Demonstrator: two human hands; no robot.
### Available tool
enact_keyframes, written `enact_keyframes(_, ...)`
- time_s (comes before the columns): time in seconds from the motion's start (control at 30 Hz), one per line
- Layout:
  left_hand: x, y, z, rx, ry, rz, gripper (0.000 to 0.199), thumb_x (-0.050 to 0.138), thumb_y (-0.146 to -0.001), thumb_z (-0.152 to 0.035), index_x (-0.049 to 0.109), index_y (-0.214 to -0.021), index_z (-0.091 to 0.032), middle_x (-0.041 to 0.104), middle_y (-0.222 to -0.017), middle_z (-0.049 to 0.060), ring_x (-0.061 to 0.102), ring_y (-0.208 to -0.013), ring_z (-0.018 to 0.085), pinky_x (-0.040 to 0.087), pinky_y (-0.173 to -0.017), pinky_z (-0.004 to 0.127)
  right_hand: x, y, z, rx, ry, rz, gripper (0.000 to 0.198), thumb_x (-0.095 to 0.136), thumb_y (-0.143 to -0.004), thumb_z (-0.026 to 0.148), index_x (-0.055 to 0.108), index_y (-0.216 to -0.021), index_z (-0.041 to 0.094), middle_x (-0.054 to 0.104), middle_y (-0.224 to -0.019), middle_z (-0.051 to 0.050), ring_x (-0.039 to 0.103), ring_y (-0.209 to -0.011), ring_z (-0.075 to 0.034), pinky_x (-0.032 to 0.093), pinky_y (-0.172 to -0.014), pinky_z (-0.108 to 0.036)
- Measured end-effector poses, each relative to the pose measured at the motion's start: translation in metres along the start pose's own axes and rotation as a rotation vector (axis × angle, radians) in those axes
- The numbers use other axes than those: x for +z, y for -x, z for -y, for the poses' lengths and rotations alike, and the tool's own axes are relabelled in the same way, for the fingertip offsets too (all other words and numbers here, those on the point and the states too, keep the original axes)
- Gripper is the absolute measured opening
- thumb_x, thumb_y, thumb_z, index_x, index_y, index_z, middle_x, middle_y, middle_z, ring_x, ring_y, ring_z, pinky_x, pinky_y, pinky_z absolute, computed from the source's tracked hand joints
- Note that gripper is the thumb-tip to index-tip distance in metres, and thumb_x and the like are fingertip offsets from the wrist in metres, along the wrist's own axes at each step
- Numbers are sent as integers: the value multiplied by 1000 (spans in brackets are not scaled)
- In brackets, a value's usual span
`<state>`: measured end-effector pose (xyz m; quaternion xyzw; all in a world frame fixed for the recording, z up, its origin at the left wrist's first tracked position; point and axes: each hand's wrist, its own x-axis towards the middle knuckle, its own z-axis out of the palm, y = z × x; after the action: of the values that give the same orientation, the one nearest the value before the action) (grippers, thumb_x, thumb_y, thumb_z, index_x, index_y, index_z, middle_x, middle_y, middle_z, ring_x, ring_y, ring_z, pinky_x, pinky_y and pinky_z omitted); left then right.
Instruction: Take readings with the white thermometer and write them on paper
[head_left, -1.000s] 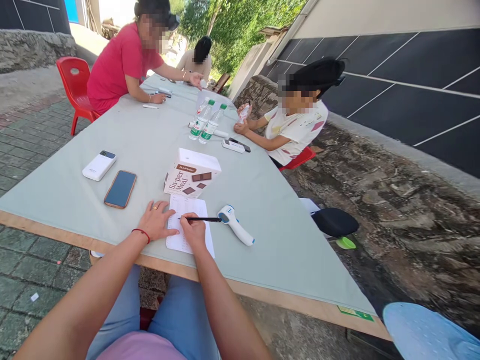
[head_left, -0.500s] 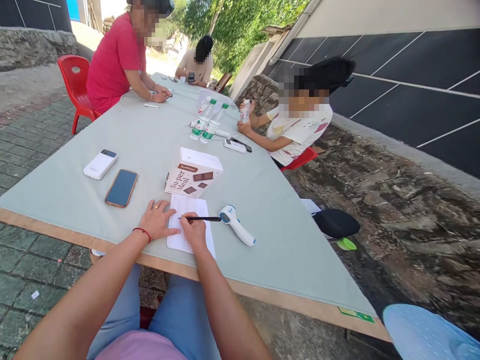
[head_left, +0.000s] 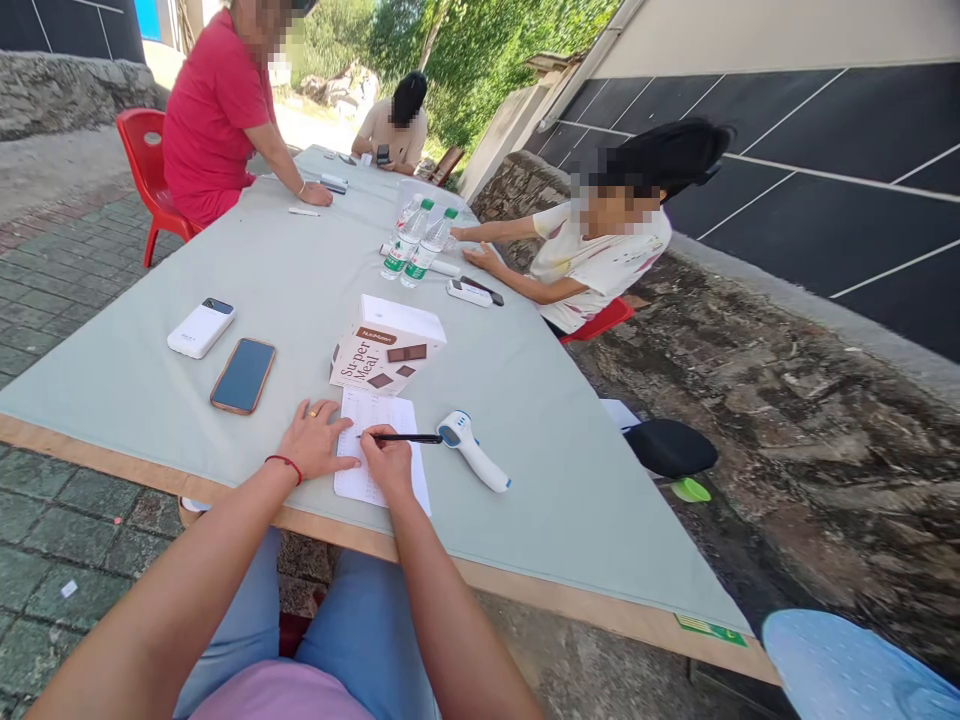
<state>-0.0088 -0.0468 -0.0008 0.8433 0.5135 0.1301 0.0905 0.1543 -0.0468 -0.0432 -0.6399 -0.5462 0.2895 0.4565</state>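
A sheet of paper [head_left: 382, 412] with small printed or written rows lies near the table's front edge. My left hand [head_left: 315, 442] rests flat with fingers spread, its thumb and fingertips on the sheet's left side. In my right hand [head_left: 388, 466] is a black pen [head_left: 409, 437], its tip on the paper and its back end pointing right. Just beyond the sheet stands a white box [head_left: 397, 345] marked "Super Meal". A white and blue infrared thermometer [head_left: 474, 452] lies to the right of my right hand, close to the pen's back end.
A smartphone [head_left: 244, 375] and a white power bank [head_left: 202, 328] lie to the left on the table [head_left: 585, 520]. Water bottles [head_left: 421, 250] stand beyond the box, near a white device [head_left: 469, 292]. Three people are around the table, one [head_left: 600, 255] on the right.
My hands, the pen and the paper look unmoved. The person on the right has lowered the bottle behind the others and loosened their hands. The person in red has shifted left, one hand on the table.
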Motion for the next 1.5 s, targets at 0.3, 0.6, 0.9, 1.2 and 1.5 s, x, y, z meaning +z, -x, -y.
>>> enact_keyframes(0.3,-2,0,0,-7,11,12,61,68,-74,-60,60,-123,-24,48,-140,14,41,-132,31,18,-115,53,1,0,0,-2,-8,1,15,53,-69,38,60,-69,25,64,-59,3,59,-59,-19,48,-64,-30)
enact_keyframes(0.6,-2,0,-1,1,0,10,60,67,-75,-60,60,-123,-25,48,-140,13,41,-133,30,19,-115,54,0,0,0,28,-11,12,15,52,-68,38,60,-69,25,63,-60,3,58,-61,-19,47,-67,-31)
enact_keyframes(0.9,-2,0,-1,4,-4,13,62,67,-75,-61,60,-123,-24,48,-140,14,41,-133,30,20,-115,54,0,0,-2,11,11,14,16,52,-69,38,60,-71,24,64,-61,3,59,-62,-19,47,-67,-30)
enact_keyframes(1.2,-2,0,-1,3,0,12,61,67,-74,-61,60,-123,-24,49,-139,14,41,-132,31,20,-116,54,2,-1,-5,-9,17,9,14,52,-71,36,60,-71,25,64,-60,3,60,-61,-19,49,-66,-30)
enact_keyframes(1.5,-3,0,-1,3,2,19,62,67,-75,-61,60,-124,-24,48,-140,14,40,-133,31,20,-116,54,2,-1,-8,-27,15,9,15,52,-72,36,61,-72,24,64,-60,3,60,-61,-19,48,-65,-30)
